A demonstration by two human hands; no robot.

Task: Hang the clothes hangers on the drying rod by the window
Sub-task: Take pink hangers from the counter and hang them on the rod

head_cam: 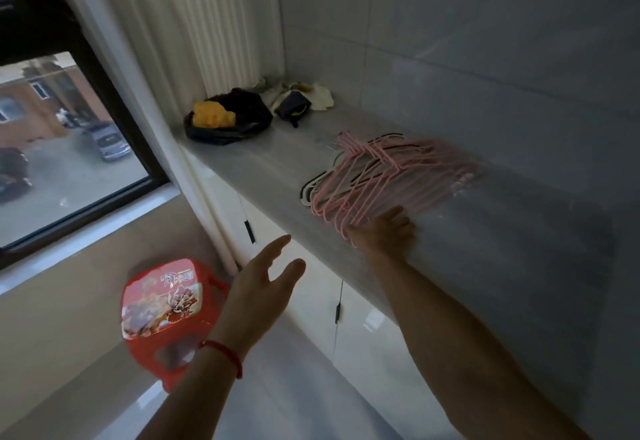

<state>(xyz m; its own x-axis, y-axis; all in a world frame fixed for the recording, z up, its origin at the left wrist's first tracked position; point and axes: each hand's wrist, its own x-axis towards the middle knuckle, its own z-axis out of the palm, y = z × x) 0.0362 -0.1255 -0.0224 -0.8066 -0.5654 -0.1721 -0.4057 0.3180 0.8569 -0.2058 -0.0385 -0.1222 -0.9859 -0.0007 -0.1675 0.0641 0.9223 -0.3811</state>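
The pale stone counter (263,159) runs along the tiled wall from the window at nine o'clock, and the heap of pink wire hangers (388,176) lies on it at about two o'clock, tangled over a few white ones. The right hand (388,231) sits on the heap's near edge, though whether its fingers have hooked a wire I cannot tell, while the left hand (263,287) hovers released, fingers straight, above a red plastic stool (162,304) at seven o'clock. Better to gather the hooks together and lift the bundle straight up, I'd say, since loose wires snag; no drying rod is in sight.
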